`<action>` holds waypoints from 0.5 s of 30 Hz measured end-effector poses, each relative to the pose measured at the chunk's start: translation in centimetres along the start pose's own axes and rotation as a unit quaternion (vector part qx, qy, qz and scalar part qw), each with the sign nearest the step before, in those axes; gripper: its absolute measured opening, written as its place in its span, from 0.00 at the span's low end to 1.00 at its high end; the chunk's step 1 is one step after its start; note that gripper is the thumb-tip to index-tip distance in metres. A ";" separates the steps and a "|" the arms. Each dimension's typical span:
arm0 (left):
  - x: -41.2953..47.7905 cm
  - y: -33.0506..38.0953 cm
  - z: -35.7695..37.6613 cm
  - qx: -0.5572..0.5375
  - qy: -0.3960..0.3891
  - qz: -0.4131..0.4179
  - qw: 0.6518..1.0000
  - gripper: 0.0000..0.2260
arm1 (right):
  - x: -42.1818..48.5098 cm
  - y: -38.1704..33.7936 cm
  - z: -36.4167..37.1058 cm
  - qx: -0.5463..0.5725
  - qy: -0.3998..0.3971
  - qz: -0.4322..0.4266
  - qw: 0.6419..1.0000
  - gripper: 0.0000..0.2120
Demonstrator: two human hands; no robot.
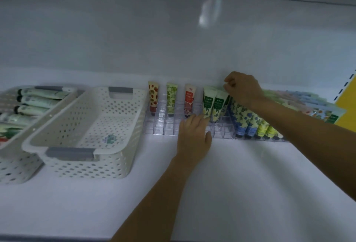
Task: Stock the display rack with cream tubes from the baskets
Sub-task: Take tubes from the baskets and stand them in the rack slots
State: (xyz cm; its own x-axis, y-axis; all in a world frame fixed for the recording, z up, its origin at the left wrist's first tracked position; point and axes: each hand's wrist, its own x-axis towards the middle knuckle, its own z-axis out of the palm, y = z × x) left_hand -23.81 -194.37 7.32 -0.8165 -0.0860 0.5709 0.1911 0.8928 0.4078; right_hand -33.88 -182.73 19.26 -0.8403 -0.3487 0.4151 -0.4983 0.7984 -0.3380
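Green-labelled tube [219, 105] pinched at top edge by right hand [243, 89], fingers curled. Tube stands cap-down in clear display rack [165, 126], just beside matching tube [208, 105]. Left hand [193, 135] rests on rack front, fingers straight, thumb spread, tips touching matching tube's lower end. 3 single tubes [170, 97] upright in back row to left. Blue floral tubes [240, 118] packed at right. White perforated basket [123, 145] left of rack on white shelf [231, 184]. Second basket [11, 164], far left, holds flat-lying tubes [38, 101].

clear plastic rack [192, 124], perforated white plastic basket [81, 157]
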 end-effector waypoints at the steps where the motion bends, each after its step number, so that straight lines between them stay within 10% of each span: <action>1: 0.1 0.3 -0.5 -0.014 0.018 0.004 1.000 0.20 | 0.1 -0.3 -0.3 0.017 0.017 -0.006 1.000 0.12; 15: 0.9 -2.4 -22.1 0.063 0.157 -0.007 0.986 0.18 | -2.1 -17.9 2.4 0.216 -0.059 -0.215 0.951 0.10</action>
State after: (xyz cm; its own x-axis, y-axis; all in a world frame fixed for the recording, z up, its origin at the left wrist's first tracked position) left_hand -12.96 -206.35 22.54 -0.6066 -0.2130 0.7660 0.0952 0.9370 0.3360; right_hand -23.72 -197.50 22.43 -0.5439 -0.6704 0.5048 -0.8213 0.3018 -0.4841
